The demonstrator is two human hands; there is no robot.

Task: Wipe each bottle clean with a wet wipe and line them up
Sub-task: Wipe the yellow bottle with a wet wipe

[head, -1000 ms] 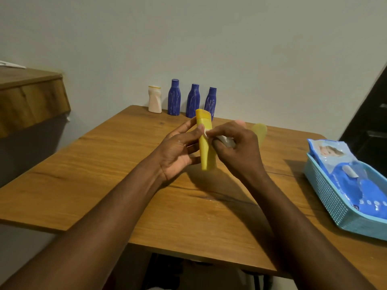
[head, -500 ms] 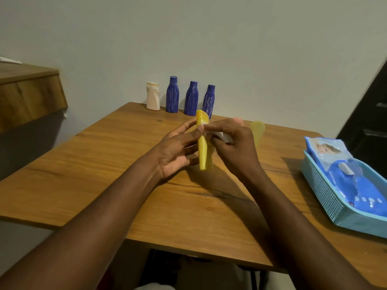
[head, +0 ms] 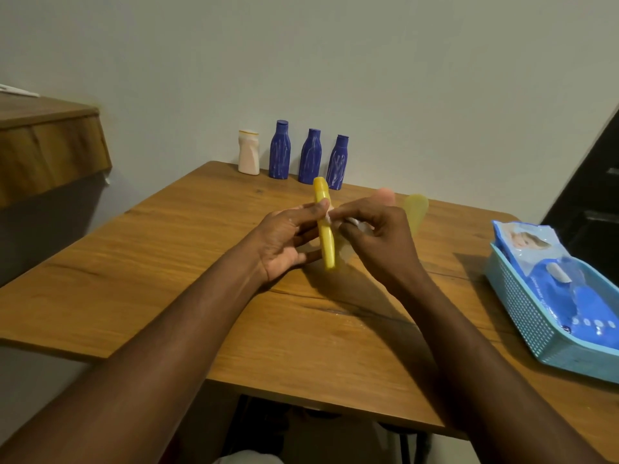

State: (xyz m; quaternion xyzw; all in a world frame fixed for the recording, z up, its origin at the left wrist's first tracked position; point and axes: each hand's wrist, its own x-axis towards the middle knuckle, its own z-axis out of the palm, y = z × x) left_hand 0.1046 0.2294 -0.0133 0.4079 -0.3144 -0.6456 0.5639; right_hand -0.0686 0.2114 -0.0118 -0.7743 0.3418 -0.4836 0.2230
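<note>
what changed: honestly not much in the last second. Same yellow bottle (head: 324,226) upright between both hands above the table (head: 167,262), same grip, and the wipe is still up near its top third. Only the view shifted a little.
what it means: this one looks mid-scrub and hasn't joined the row yet.
left hand (head: 288,239): thumb and fingers curled round the bottle's left side, steadying it.
right hand (head: 378,242): fingertips pinched on a scrunched wet wipe (head: 330,217), pressing it against the bottle's edge.
the row: a cream bottle (head: 249,152) and three blue bottles (head: 310,157) stand along the back of the table by the wall, close together.
still waiting: a second yellow bottle (head: 415,212) just behind the right hand, partly hidden. The pinkish thing beside it is too blurry to call.
materials: the held bottle is slim, smooth plastic with a rounded cap. The blue ones are waisted with pale streaks. The wipe is soft, white and mostly buried in the fingers. The table is grainy wood with a dark crack line.
supplies: a glossy blue wipes pack (head: 552,269) lies in a teal perforated basket (head: 522,306) at the right edge.
</note>
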